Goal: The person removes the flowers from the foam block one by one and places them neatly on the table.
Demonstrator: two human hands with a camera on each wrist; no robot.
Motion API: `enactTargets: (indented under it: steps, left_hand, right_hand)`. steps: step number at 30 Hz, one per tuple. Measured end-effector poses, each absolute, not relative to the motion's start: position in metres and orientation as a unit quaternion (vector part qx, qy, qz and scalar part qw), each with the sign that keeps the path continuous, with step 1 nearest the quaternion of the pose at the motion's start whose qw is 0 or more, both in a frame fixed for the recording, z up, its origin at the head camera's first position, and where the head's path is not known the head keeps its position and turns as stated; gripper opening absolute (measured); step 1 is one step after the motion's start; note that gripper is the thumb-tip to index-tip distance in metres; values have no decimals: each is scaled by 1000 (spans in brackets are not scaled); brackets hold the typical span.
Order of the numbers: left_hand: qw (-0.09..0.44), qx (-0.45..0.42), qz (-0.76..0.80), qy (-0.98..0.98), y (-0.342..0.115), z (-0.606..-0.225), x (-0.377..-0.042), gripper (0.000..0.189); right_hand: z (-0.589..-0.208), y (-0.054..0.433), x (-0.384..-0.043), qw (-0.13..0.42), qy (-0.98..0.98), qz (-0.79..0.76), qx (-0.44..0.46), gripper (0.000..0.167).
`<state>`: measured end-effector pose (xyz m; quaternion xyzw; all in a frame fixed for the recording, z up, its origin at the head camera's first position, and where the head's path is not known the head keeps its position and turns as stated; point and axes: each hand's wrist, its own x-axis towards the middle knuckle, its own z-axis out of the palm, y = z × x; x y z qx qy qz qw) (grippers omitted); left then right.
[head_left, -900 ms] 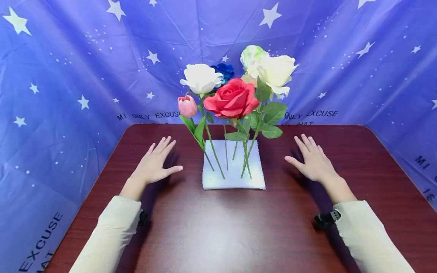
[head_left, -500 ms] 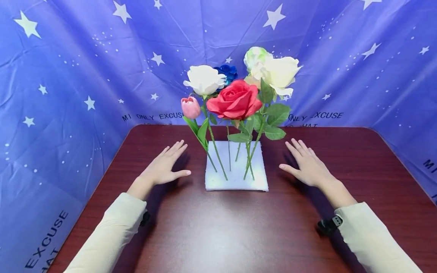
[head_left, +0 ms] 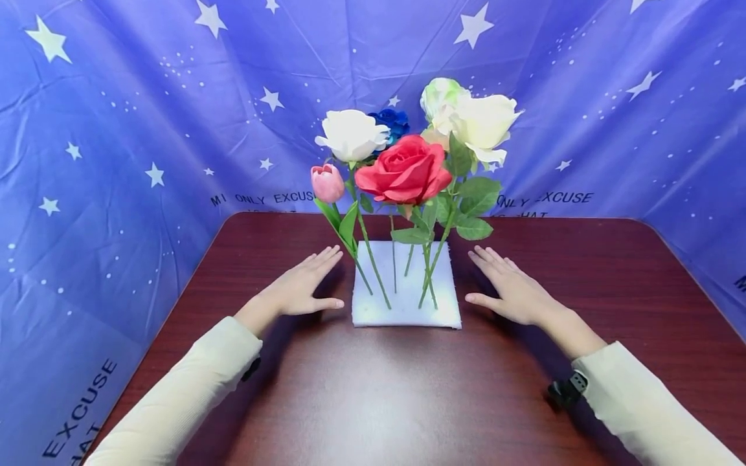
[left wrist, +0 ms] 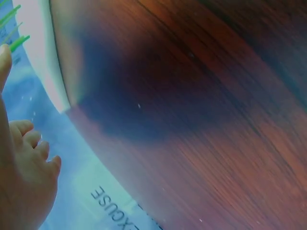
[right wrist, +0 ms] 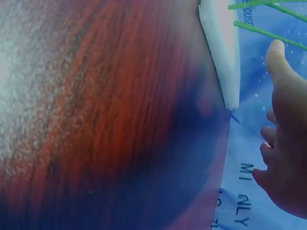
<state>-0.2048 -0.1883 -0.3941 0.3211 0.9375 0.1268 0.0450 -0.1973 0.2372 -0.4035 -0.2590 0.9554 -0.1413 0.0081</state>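
Note:
A white foam block lies on the table with several artificial flowers standing in it. In front are a red rose and a pink tulip; behind them come a white rose, a blue flower and a cream rose. My left hand, fingers straight and thumb spread, is just left of the block. On the other side my right hand mirrors it, a little apart from the block. Neither holds anything. Both wrist views show the block's edge near the thumbs.
The dark red wooden table runs around the block and under both arms. A blue cloth with white stars hangs behind and at both sides. Black wrist devices sit at the cuffs.
Both hands have moved inward toward the foam block, the left to the right and the right to the left. The flowers keep their arrangement; the head view has shifted slightly.

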Motion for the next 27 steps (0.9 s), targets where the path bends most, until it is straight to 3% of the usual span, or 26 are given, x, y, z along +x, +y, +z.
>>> enactTargets:
  steps: [12,27]
  left_hand:
    - [93,352,129,922,-157,-402,-207,97]
    - [115,361,105,920,-140,-412,-211,94]
  right_hand:
    - [-408,224,-196,19,940,-139,-311,83]
    - [-415,216,-198,17,930,-142,-339,90]
